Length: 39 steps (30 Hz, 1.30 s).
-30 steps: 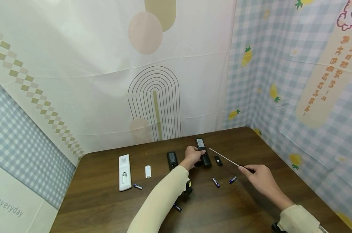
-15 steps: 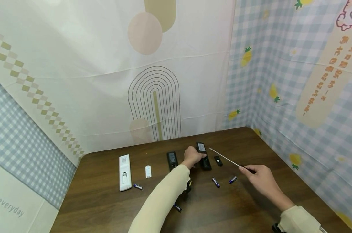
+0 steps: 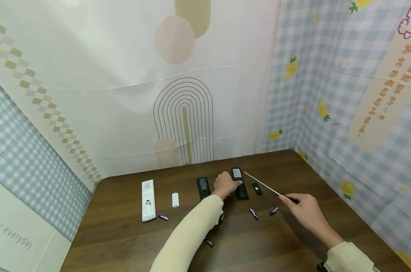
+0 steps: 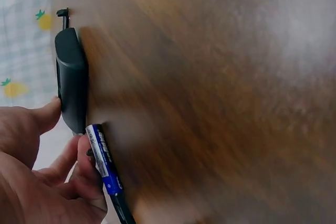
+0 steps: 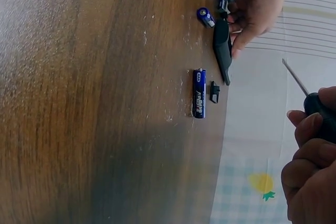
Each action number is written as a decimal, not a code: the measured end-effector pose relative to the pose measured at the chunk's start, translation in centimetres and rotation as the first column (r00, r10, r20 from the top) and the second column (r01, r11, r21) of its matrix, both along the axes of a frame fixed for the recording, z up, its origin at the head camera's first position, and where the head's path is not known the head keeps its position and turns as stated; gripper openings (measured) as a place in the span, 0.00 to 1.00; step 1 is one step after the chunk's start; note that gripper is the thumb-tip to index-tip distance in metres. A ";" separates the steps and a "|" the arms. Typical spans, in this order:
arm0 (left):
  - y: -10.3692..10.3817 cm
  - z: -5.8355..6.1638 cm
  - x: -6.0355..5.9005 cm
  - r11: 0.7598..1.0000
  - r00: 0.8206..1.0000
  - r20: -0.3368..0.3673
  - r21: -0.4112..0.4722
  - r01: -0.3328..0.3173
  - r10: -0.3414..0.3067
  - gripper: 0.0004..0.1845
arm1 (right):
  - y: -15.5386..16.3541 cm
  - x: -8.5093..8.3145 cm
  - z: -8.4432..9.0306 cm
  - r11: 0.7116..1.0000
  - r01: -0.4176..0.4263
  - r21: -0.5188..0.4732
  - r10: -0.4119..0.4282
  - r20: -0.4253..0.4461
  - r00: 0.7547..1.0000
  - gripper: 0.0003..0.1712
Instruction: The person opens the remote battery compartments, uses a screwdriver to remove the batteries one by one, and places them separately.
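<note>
My left hand (image 3: 225, 185) grips a black remote control (image 3: 240, 190) lying back up near the table's rear, thumb on its back and fingertips at its left side. The left wrist view shows the remote (image 4: 73, 77) edge-on between thumb and curled fingers, with a blue and white battery (image 4: 104, 156) overlapping those fingers. Off to the right, my right hand (image 3: 305, 209) holds a screwdriver (image 3: 264, 184) by its dark handle, the thin shaft pointing toward the remote's upper end. In the right wrist view the fingers wrap round the screwdriver handle (image 5: 320, 116).
A small black battery cover (image 3: 257, 188) lies right of the remote, with two batteries (image 3: 254, 214) in front. Further left are a second black remote (image 3: 203, 187), a white cover (image 3: 175, 200) and a white remote (image 3: 148, 200) with its compartment exposed. Another battery (image 3: 208, 242) lies beside the left sleeve.
The remote control under my left hand has come slightly toward me and settled flatter on the table. My right hand keeps the screwdriver in place. The head view has shifted a little.
</note>
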State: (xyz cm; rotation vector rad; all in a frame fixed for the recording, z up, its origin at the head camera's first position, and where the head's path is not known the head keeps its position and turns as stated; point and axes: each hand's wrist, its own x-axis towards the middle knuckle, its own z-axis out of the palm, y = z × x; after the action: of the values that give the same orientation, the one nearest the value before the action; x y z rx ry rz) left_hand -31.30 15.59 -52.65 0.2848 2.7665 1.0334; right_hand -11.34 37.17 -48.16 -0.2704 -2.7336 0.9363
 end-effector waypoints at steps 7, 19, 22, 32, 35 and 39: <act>0.0 1.3 1.1 0.997 0.999 -0.047 0.082 -0.001 0.004 0.28 | 0.3 -0.5 0.0 1.000 0.001 0.013 -0.002 0.003 1.000 0.26; -8.4 6.1 6.8 0.971 0.987 -0.114 0.197 0.134 -0.113 0.16 | 1.1 -0.3 -0.5 0.999 0.017 0.034 -0.018 0.020 1.000 0.32; -11.8 6.5 8.1 0.972 0.984 -0.134 0.190 0.139 -0.115 0.16 | 1.9 0.1 -0.6 0.999 0.022 0.050 -0.023 0.019 1.000 0.31; -22.0 6.6 13.3 0.976 0.986 -0.149 0.215 -0.035 0.068 0.12 | 4.0 2.9 -1.2 0.998 0.057 0.024 -0.059 0.078 0.995 0.36; -24.4 6.1 15.1 0.968 0.985 -0.108 0.226 -0.109 0.136 0.11 | 4.2 3.6 -1.5 0.997 0.075 0.023 -0.077 0.101 0.992 0.36; -26.4 5.5 16.5 0.960 0.978 -0.074 0.217 -0.176 0.196 0.11 | 4.5 4.1 -1.7 0.996 0.090 0.028 -0.093 0.148 0.985 0.38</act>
State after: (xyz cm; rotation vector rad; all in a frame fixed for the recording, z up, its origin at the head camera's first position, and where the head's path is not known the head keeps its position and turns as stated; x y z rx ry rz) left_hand -14.82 -10.79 -47.19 0.1038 2.8132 1.3963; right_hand -7.25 41.64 -49.82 -0.4755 -2.8362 0.8951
